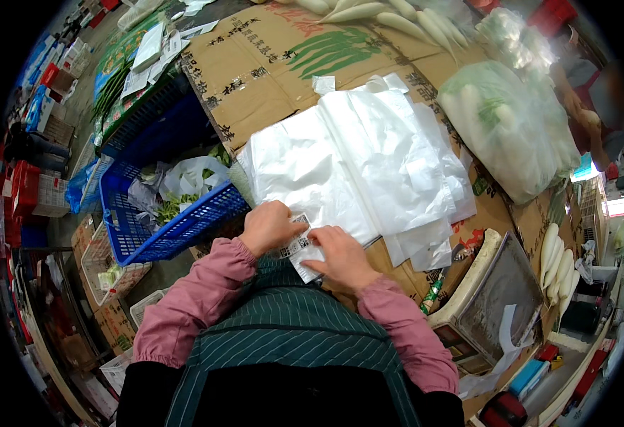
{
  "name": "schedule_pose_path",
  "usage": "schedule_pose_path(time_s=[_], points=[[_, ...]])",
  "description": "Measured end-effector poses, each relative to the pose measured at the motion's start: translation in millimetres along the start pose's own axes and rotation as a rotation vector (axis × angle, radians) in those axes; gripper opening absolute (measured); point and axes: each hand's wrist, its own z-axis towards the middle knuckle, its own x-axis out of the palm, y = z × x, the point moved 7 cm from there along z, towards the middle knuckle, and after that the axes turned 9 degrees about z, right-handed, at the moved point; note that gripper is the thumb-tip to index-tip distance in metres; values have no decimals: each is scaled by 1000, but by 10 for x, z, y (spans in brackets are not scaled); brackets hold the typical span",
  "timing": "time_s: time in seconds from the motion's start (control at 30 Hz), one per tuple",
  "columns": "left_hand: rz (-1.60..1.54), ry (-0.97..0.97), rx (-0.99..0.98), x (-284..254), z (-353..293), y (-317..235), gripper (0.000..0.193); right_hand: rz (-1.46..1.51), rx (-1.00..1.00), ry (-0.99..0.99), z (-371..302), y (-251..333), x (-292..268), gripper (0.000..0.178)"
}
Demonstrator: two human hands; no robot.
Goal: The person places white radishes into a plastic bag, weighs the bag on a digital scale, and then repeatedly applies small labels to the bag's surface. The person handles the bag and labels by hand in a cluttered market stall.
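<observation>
A short strip of white printed labels (295,248) is stretched between my hands, close to my green striped apron (290,324). My left hand (270,226) pinches the strip's upper left part, its fingers curled over. On the lower right part, my right hand (342,257) grips it between thumb and fingers. Just beyond both hands lies a flat stack of white plastic bags (290,165), spread over printed cardboard (237,75). The lower edge of the bags reaches my right hand. My fingertips cover parts of the labels.
To the left sits a blue basket (177,238) with bagged greens. White radishes (379,13) lie at the far edge, and a large clear bag of radishes (500,128) stands at right. A foam-edged box (479,299) is nearer. Another person's hands (585,121) show at far right.
</observation>
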Motion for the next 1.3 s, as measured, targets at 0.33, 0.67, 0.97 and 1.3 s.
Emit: schedule_pose_path(time_s=[0.33, 0.67, 0.97, 1.3], points=[[-522, 495, 46, 180, -658, 1143, 19, 60, -13, -118, -59, -98, 62, 9], [-494, 291, 85, 13, -851, 1524, 23, 605, 639, -663, -312, -757, -1167, 18], [-609, 206, 226, 102, -265, 182, 23, 16, 69, -826, -388, -200, -1564, 17], [-160, 34, 155, 53, -207, 131, 44, -102, -113, -21, -62, -37, 84, 19]])
